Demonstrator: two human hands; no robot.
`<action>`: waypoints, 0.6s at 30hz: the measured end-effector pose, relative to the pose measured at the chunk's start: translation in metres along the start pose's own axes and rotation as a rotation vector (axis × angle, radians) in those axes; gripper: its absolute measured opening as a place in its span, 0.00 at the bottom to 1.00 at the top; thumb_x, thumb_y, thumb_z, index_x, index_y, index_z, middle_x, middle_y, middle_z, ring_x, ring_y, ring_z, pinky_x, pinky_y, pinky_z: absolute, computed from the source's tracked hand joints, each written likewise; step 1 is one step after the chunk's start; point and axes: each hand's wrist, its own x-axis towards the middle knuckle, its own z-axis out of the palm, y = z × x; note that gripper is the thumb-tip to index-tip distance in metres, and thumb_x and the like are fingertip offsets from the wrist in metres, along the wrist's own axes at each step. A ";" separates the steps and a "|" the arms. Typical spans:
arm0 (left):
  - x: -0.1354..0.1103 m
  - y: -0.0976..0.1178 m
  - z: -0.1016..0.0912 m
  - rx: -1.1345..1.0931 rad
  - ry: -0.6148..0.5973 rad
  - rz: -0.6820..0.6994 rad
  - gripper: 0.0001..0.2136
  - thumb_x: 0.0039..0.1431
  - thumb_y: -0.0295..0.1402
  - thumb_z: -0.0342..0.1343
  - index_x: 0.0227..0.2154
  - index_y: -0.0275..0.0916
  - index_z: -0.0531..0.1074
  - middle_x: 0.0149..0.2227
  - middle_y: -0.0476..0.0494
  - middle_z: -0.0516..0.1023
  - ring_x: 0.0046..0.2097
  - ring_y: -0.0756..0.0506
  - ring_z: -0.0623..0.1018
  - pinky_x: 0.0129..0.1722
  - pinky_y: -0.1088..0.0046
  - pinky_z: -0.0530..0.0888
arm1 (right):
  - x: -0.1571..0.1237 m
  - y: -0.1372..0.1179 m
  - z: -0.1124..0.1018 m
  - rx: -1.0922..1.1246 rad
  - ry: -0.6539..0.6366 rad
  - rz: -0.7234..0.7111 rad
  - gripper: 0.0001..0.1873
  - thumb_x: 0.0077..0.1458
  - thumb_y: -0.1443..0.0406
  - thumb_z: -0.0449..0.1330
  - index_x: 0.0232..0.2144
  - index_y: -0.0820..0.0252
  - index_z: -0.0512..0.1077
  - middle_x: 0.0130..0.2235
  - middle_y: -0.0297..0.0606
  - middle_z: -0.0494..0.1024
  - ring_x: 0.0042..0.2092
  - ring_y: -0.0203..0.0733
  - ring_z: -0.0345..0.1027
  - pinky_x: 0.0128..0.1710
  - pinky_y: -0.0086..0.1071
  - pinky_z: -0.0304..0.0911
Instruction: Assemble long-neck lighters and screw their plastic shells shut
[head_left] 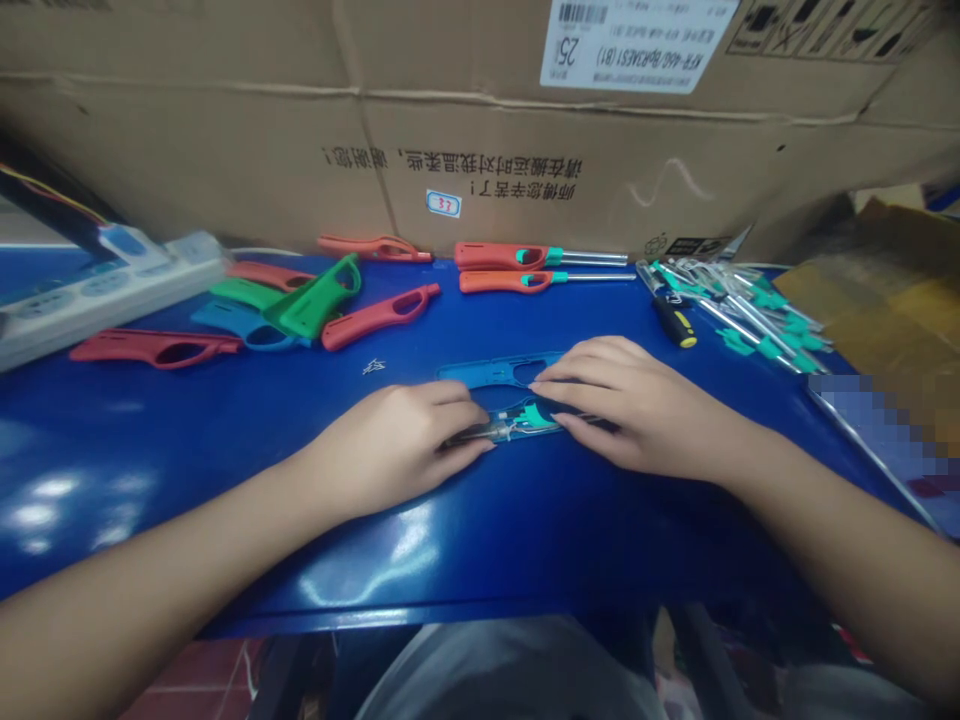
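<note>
A blue lighter shell half (pixel 499 372) lies flat on the blue table (pixel 225 430), with a clear tube and teal trigger part (pixel 525 418) set into it. My left hand (pixel 397 445) has its fingers curled and pinches the left end of the inner part against the shell. My right hand (pixel 637 400) rests on the shell's right end, fingers pressed together on the teal part and metal tube.
Red, green and blue shell halves (pixel 300 305) lie at the back left beside a white power strip (pixel 97 290). Two assembled orange lighters (pixel 525 270) lie at the back centre. Metal tubes with teal parts (pixel 750 310) and a screwdriver (pixel 675 320) lie right. A cardboard box (pixel 480 130) stands behind.
</note>
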 end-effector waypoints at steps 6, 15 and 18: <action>0.000 0.001 -0.002 -0.020 -0.022 -0.011 0.09 0.69 0.36 0.56 0.42 0.39 0.80 0.38 0.45 0.79 0.38 0.45 0.82 0.40 0.69 0.77 | 0.000 -0.006 0.007 0.113 -0.063 -0.017 0.21 0.67 0.64 0.57 0.60 0.58 0.72 0.63 0.47 0.73 0.63 0.50 0.65 0.64 0.51 0.58; 0.003 -0.001 0.001 -0.088 0.016 -0.016 0.09 0.68 0.34 0.57 0.40 0.36 0.80 0.37 0.45 0.78 0.37 0.47 0.80 0.36 0.72 0.75 | -0.004 -0.015 0.009 0.130 -0.283 0.001 0.24 0.70 0.63 0.52 0.66 0.54 0.65 0.73 0.51 0.55 0.73 0.53 0.48 0.69 0.60 0.47; 0.003 0.000 0.000 -0.097 0.031 -0.012 0.08 0.68 0.34 0.58 0.39 0.36 0.80 0.36 0.46 0.78 0.35 0.48 0.79 0.35 0.74 0.74 | -0.004 -0.014 0.006 0.110 -0.299 0.003 0.26 0.70 0.63 0.53 0.68 0.53 0.63 0.74 0.51 0.51 0.74 0.54 0.45 0.70 0.61 0.45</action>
